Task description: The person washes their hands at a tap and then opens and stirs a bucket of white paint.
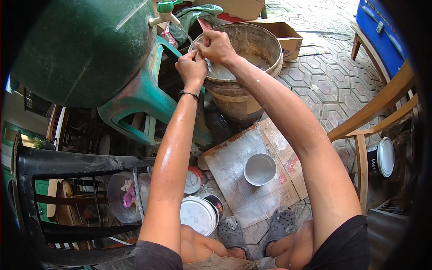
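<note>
My left hand and my right hand meet under the plastic tap of a large green tank, where a thin stream runs onto them. Both sets of fingers are closed together; what they hold, if anything, is too small to make out. Just below them stands a stained bucket with cloudy liquid inside. A green plastic stool is beside the bucket, under the tank.
By my feet lie cardboard with a metal can and a lidded pail. A black chair stands left, a wooden frame right. Boxes sit behind the bucket; a blue container is far right.
</note>
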The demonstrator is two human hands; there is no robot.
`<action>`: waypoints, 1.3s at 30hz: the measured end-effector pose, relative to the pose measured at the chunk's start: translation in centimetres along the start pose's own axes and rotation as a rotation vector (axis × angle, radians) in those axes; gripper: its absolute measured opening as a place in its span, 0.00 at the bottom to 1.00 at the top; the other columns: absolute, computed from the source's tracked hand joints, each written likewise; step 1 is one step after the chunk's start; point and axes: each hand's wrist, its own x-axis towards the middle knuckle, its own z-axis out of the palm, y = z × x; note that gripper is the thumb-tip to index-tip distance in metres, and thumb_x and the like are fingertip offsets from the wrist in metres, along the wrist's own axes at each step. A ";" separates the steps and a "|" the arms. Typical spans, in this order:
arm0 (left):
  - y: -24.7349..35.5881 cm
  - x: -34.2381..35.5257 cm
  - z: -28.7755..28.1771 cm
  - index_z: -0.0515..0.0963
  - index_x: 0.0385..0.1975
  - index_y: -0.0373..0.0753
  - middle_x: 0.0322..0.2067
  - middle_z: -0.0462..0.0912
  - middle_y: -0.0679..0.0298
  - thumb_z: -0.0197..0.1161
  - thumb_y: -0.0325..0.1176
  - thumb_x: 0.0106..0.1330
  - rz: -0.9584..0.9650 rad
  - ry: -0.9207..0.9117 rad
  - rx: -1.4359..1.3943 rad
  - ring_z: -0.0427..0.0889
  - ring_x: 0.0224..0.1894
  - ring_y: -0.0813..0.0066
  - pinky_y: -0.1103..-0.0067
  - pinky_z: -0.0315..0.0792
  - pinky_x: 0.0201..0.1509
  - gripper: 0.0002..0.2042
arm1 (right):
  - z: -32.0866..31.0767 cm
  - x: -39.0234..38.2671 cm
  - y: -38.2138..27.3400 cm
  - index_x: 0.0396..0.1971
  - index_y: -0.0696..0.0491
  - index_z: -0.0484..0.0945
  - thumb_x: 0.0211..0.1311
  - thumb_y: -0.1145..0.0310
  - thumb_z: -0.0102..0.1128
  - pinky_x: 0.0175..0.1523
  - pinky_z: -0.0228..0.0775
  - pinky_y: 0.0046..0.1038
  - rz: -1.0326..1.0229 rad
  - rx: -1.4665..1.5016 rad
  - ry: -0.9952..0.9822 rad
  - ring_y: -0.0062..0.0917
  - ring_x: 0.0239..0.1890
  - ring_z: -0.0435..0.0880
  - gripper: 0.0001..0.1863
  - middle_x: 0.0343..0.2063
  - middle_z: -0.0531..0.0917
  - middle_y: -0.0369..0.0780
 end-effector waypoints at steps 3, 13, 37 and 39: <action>0.3 -0.4 0.3 0.88 0.31 0.32 0.25 0.88 0.53 0.70 0.32 0.62 -0.142 0.007 -0.162 0.89 0.27 0.68 0.76 0.79 0.35 0.08 | -0.3 0.2 0.2 0.23 0.58 0.83 0.47 0.73 0.74 0.36 0.80 0.28 0.127 0.201 0.084 0.27 0.27 0.89 0.07 0.22 0.86 0.44; -0.9 0.0 0.4 0.85 0.42 0.28 0.32 0.90 0.56 0.58 0.29 0.72 -0.108 -0.064 -0.148 0.90 0.34 0.72 0.78 0.81 0.40 0.11 | 0.0 0.5 1.0 0.36 0.56 0.89 0.50 0.76 0.71 0.41 0.82 0.22 0.213 0.306 0.011 0.20 0.31 0.89 0.11 0.28 0.90 0.42; -1.9 0.3 1.0 0.80 0.50 0.31 0.39 0.87 0.61 0.72 0.25 0.61 -0.060 0.020 -0.419 0.85 0.39 0.81 0.83 0.80 0.44 0.17 | -0.1 0.7 -0.8 0.73 0.57 0.56 0.75 0.70 0.52 0.49 0.83 0.32 0.448 0.920 -0.336 0.30 0.44 0.88 0.31 0.45 0.86 0.50; -2.3 1.0 1.0 0.82 0.47 0.32 0.36 0.88 0.62 0.78 0.29 0.55 0.034 0.072 -0.241 0.85 0.35 0.82 0.82 0.80 0.40 0.19 | -0.6 1.2 -1.1 0.74 0.55 0.54 0.76 0.68 0.49 0.49 0.83 0.34 0.503 0.878 -0.345 0.33 0.44 0.88 0.30 0.45 0.86 0.52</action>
